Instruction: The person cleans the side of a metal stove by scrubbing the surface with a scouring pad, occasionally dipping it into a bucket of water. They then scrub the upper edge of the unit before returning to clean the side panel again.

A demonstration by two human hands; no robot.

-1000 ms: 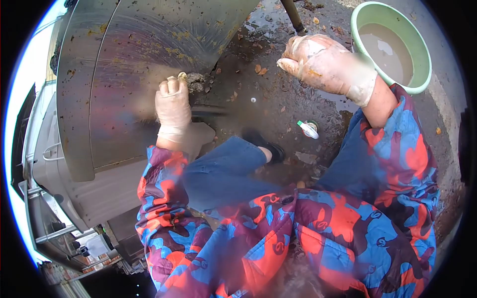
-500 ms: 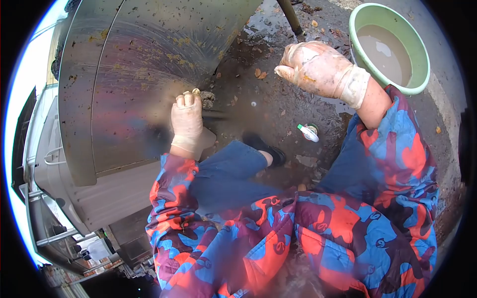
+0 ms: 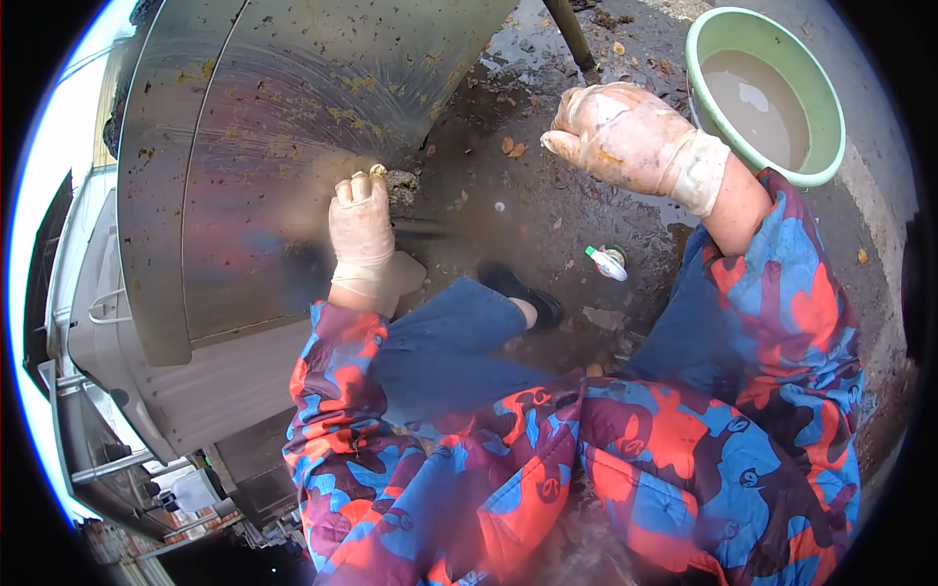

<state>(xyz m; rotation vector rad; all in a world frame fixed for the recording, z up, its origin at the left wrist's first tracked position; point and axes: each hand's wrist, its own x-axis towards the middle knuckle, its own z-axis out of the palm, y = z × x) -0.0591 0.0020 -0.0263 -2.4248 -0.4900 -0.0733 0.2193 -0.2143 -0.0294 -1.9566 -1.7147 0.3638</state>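
Note:
My left hand (image 3: 361, 223), in a thin pale glove, is closed at the lower edge of a shiny metal panel (image 3: 264, 195). A grey, mesh-like scouring pad (image 3: 403, 187) shows at its fingertips, partly hidden by the fingers. Yellow-brown specks and pale swirl marks cover the panel. My right hand (image 3: 625, 137), in a similar stained glove, is curled into a fist to the left of a green basin (image 3: 697, 68). Whatever its fingers may hold is hidden.
Murky water (image 3: 754, 107) stands in the basin. A small bottle with a white and green top (image 3: 608, 262) is on the wet ground between my legs. A dark metal leg (image 3: 570, 34) stands at the top. Fallen leaves (image 3: 512, 146) lie about.
My left hand has shifted slightly left and up along the panel, and the scouring pad has moved a little the same way. My right hand stays almost still.

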